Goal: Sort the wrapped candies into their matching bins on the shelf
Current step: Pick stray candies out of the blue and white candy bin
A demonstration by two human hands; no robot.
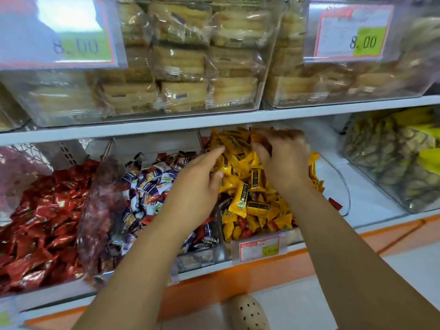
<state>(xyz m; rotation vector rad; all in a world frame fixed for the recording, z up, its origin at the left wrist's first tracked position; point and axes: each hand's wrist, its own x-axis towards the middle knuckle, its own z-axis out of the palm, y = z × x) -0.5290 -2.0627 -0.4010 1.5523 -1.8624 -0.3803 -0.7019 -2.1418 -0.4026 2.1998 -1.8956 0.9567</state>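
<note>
Yellow candies (247,184): heaped in a clear bin (294,238) on the lower shelf (371,201), centre-right. Black labels on the wrappers, print too small to read.
Strays: a few red/orange wrappers (245,231) mixed in at the bin's front bottom, among the yellow ones.
L hand (200,184): at the yellow bin's left edge, just past the middle bin. Index finger straight, tip on the yellow pile. Other fingers curled at the pile's edge; can't tell if they pinch a candy.
R hand (283,158): on top of the yellow pile, toward the back. Fingers bent down into the wrappers, blurred; can't tell if apart or clamped on anything.
Price label (259,250): on the yellow bin's front, red border w/ green patch, unreadable.
Middle bin: white/purple candies (147,184), just left of the yellow bin; L forearm crosses over them.
Left bin: red foil candies (40,225), piled high, beside the white/purple lot.
Loose red candy (335,203): on the shelf outside the yellow bin, to its right.
Far right: clear box of yellow-green packs (392,167), well apart from the yellow bin.
Upper shelf: clear boxes of wrapped pastries (185,67); two price tags reading "8.00" (71,32) and (352,32).
Floor: beige clog (247,313) w/ holes, below the orange shelf edge (238,277).
</note>
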